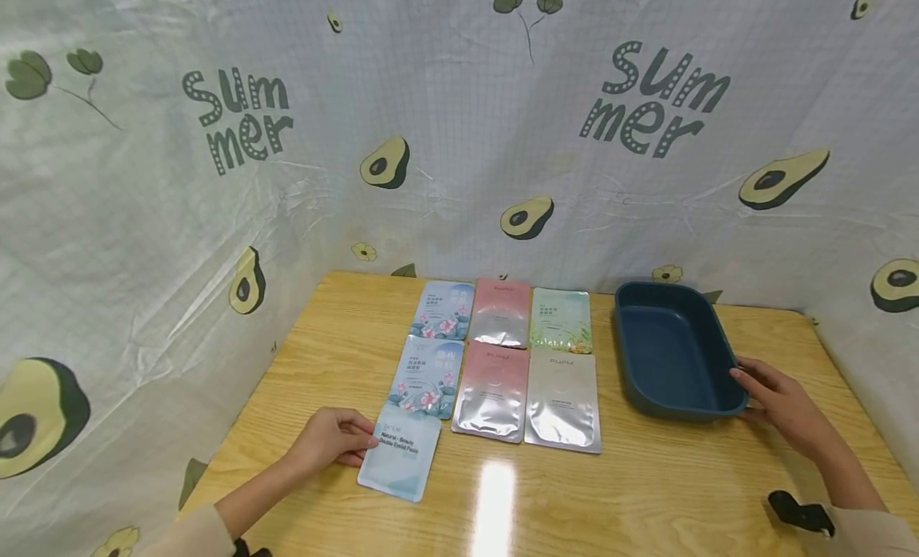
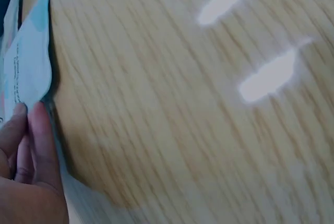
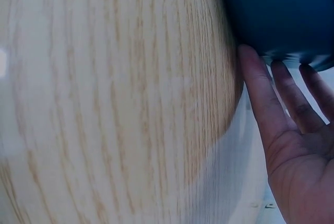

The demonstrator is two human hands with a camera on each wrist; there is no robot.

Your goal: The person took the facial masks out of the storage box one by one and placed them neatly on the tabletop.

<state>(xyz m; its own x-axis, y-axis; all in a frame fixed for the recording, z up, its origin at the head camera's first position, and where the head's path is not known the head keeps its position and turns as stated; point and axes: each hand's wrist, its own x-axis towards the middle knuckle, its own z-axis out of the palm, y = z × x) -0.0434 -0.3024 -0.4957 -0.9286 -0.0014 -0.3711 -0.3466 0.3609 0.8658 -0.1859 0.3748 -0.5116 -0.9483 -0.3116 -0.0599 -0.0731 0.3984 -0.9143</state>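
Observation:
My left hand [image 1: 326, 441] pinches the left edge of a pale blue packet [image 1: 402, 465] labelled "Double Eyelid Paste", thumb on top. In the left wrist view the packet [image 2: 31, 62] is seen at a slant, its near corner between thumb and fingers. The packet's top edge overlaps a blue floral sachet [image 1: 427, 377]. On the right, my right hand [image 1: 782, 401] holds the near right corner of a deep dark blue tray [image 1: 685, 413], a fingertip on its rim. The right wrist view shows fingers [image 3: 261, 93] against the tray's outer wall [image 3: 287, 15].
Another blue floral sachet [image 1: 443, 310], two pink-silver sachets [image 1: 500, 314], a green sachet [image 1: 562, 319] and a cream-silver sachet [image 1: 562, 401] lie in rows on the wooden table [image 1: 610, 501]. Behind them hangs a white cloth [image 1: 459, 86] printed with avocados.

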